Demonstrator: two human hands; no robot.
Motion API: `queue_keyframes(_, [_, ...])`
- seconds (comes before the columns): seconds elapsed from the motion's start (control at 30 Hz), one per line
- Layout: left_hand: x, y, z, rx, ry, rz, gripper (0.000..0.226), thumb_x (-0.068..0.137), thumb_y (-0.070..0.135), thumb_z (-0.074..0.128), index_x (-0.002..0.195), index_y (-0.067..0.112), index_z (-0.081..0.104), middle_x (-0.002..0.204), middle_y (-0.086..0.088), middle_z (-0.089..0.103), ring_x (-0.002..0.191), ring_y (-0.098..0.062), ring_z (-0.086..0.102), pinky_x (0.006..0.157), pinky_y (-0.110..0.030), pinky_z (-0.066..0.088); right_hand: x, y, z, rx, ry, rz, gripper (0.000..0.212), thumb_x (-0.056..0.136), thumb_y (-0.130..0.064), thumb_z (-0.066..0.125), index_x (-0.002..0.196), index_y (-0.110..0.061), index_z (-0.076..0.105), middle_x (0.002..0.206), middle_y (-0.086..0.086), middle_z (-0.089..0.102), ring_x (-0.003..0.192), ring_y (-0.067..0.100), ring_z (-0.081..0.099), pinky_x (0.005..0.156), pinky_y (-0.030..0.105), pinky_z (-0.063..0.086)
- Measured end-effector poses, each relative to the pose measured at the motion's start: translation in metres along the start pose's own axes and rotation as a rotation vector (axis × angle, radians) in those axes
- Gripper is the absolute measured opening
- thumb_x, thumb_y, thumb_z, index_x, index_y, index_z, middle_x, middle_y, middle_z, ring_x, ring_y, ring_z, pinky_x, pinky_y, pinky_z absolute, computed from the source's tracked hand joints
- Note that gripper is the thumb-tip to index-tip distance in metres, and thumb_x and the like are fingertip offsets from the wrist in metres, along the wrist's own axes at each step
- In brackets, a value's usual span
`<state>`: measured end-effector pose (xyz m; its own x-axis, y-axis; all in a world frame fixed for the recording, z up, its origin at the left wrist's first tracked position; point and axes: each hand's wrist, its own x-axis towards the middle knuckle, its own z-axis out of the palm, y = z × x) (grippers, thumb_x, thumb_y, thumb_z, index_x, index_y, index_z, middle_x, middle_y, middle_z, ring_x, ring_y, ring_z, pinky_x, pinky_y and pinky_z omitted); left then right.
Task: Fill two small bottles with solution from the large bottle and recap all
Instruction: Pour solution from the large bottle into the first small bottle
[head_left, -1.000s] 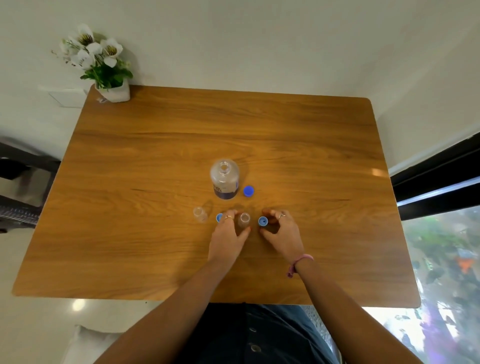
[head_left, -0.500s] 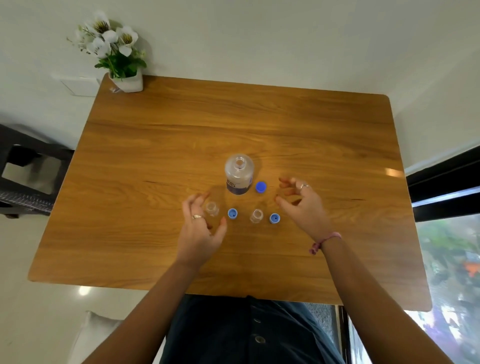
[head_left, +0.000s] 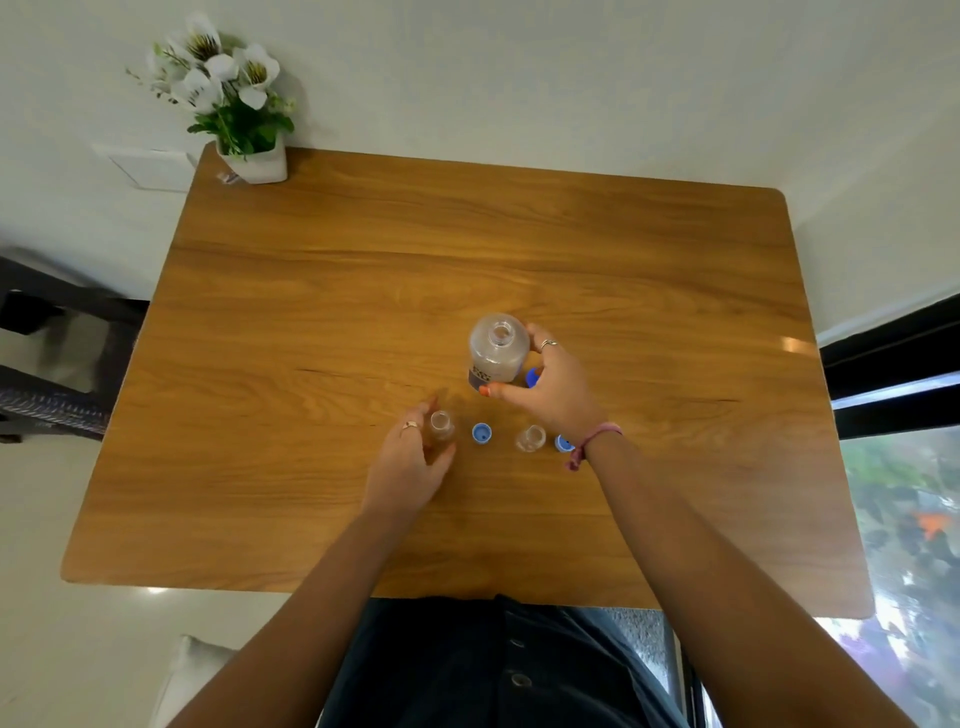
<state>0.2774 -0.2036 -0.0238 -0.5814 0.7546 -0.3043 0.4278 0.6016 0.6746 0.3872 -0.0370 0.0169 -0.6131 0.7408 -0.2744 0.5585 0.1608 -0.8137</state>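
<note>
Inspector: Status of the large clear uncapped bottle (head_left: 497, 349)?

Assessor: Upright at mid-table, long axis vertical. The right hand (head_left: 556, 387) wraps its side.

Inspector: And the receiver?

Assessor: The small clear glass bottle (head_left: 441, 425) stands upright, near-left of the large bottle, the left hand (head_left: 410, 457) curled round it. In my judgement, pouring goes leftward.
</note>
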Motion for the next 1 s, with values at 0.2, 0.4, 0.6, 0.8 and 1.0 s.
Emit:
queue_keyframes(0.2, [0.004, -0.001, -0.006, 0.024, 0.033, 0.009, 0.045, 0.086, 0.031, 0.068, 0.126, 0.015, 0.055, 0.121, -0.001, 0.059, 0.115, -0.015, 0.046, 0.091, -0.021, 0.035, -0.001, -0.001, 0.006, 0.068, 0.036, 0.027, 0.080, 0.057, -0.048, 0.082, 0.125, -0.021, 0.048, 0.123, -0.006, 0.058, 0.115, 0.011, 0.053, 0.093, 0.029, 0.046])
queue_keyframes(0.4, [0.013, 0.019, -0.035, -0.211, 0.098, 0.088, 0.043, 0.076, 0.028, 0.078, 0.114, 0.011, 0.065, 0.108, 0.003, 0.061, 0.105, -0.017, 0.059, 0.092, -0.033, 0.049, -0.003, -0.015, 0.006, 0.211, 0.104, 0.067, 0.075, 0.056, -0.030, 0.088, 0.120, -0.019, 0.049, 0.118, -0.005, 0.061, 0.108, 0.005, 0.059, 0.092, 0.022, 0.049])
queue_keyframes(0.6, [0.025, 0.085, -0.085, -0.555, 0.131, 0.173, 0.040, 0.072, 0.013, 0.081, 0.097, 0.038, 0.063, 0.102, 0.012, 0.061, 0.091, 0.006, 0.060, 0.084, -0.017, 0.051, -0.001, -0.051, -0.029, 0.350, 0.223, 0.019, 0.071, 0.057, -0.017, 0.089, 0.114, -0.017, 0.046, 0.112, -0.003, 0.063, 0.103, 0.008, 0.062, 0.086, 0.027, 0.053])
queue_keyframes(0.8, [0.036, 0.153, -0.121, -0.696, 0.174, 0.233, 0.033, 0.068, 0.011, 0.082, 0.097, 0.018, 0.068, 0.095, 0.005, 0.070, 0.084, 0.004, 0.065, 0.072, -0.014, 0.053, 0.001, -0.105, -0.098, 0.229, 0.324, -0.164, 0.072, 0.056, -0.028, 0.087, 0.117, -0.024, 0.049, 0.115, -0.006, 0.061, 0.105, 0.011, 0.060, 0.084, 0.027, 0.054])
queue_keyframes(1.0, [0.039, 0.218, -0.152, -0.749, 0.211, 0.340, 0.043, 0.069, 0.018, 0.083, 0.109, 0.012, 0.070, 0.099, 0.003, 0.074, 0.092, -0.003, 0.069, 0.074, -0.013, 0.053, -0.004, -0.157, -0.160, 0.095, 0.347, -0.315, 0.075, 0.057, -0.025, 0.087, 0.122, -0.022, 0.050, 0.113, -0.008, 0.061, 0.103, 0.009, 0.060, 0.084, 0.023, 0.054])
